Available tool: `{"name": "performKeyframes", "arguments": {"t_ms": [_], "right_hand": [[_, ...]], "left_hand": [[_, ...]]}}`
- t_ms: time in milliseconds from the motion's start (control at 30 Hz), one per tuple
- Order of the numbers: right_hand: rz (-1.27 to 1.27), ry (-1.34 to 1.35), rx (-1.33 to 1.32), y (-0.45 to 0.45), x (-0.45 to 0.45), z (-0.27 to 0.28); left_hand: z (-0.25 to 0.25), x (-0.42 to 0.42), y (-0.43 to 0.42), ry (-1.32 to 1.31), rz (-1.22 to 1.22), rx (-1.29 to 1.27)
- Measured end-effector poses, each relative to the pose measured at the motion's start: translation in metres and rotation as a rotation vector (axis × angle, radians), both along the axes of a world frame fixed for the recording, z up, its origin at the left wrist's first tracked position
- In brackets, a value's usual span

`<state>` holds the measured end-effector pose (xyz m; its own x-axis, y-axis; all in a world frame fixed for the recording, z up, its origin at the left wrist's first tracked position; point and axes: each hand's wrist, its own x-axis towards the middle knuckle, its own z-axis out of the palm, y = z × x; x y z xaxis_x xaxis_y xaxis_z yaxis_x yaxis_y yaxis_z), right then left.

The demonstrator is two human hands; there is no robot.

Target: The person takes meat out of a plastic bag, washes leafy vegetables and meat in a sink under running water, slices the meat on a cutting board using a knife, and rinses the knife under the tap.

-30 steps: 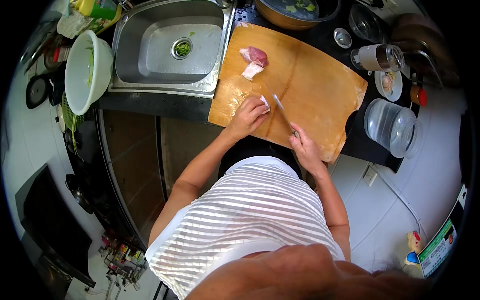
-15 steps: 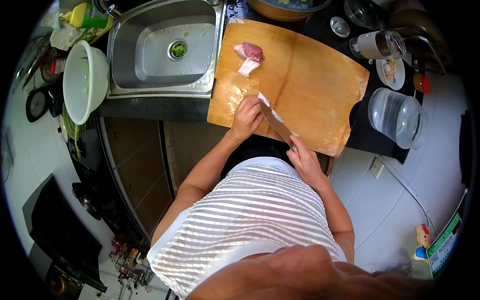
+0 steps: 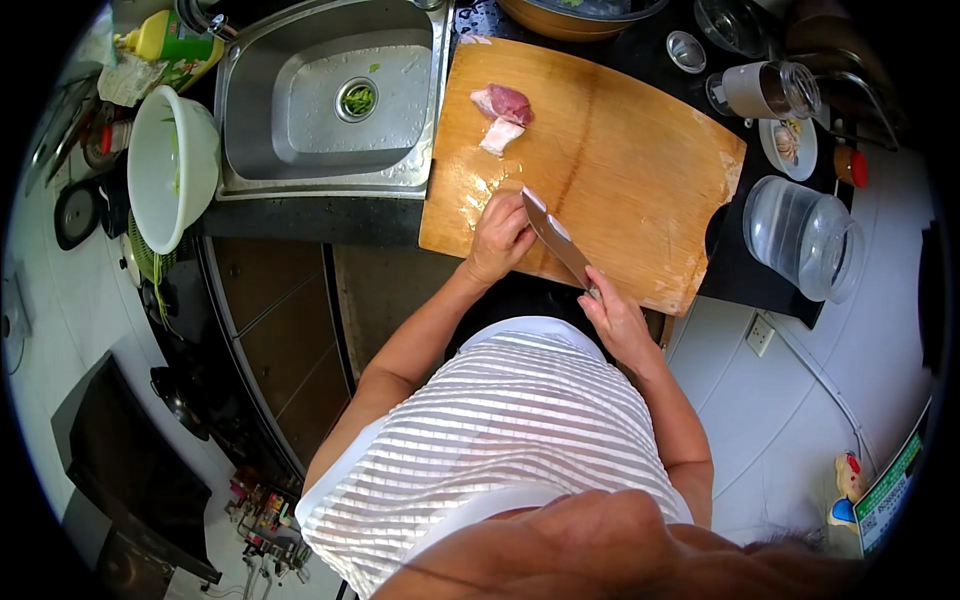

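My right hand grips a kitchen knife by its handle, with the blade slanting up and left across the near side of a wooden cutting board. Beside the blade's tip, my left hand has its fingers curled down on a piece of meat, mostly hidden by the fingers and blade. Pale pinkish-white slices show along the blade's far side. Farther back on the board lie a red chunk of meat and a whitish fatty piece, touching each other.
Left of the board is a steel sink with green scraps in its drain. A white bowl stands beyond it. To the right are a large glass jar, a small plate of garlic and a labelled jar. A brown basin sits behind.
The knife blade has shifted slightly and turned, showing more of its flat side. Both hands stay in nearly the same place; the whole view has moved a little.
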<state>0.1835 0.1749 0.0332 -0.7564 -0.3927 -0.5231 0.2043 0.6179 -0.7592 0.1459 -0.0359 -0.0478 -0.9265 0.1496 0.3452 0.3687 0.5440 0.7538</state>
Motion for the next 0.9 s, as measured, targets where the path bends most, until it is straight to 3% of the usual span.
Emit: {"name": "performKeyframes", "arguments": {"t_ms": [733, 833, 900], "right_hand": [[0.128, -0.020, 0.003, -0.020, -0.049, 0.012], [0.202, -0.149, 0.050, -0.026, -0.061, 0.016], [0.187, 0.071, -0.003, -0.016, -0.052, 0.009]], "left_hand": [[-0.003, 0.001, -0.002, -0.091, 0.026, 0.028], [0.001, 0.002, 0.000, -0.123, 0.050, 0.033], [0.001, -0.001, -0.001, -0.116, 0.070, 0.035]]}}
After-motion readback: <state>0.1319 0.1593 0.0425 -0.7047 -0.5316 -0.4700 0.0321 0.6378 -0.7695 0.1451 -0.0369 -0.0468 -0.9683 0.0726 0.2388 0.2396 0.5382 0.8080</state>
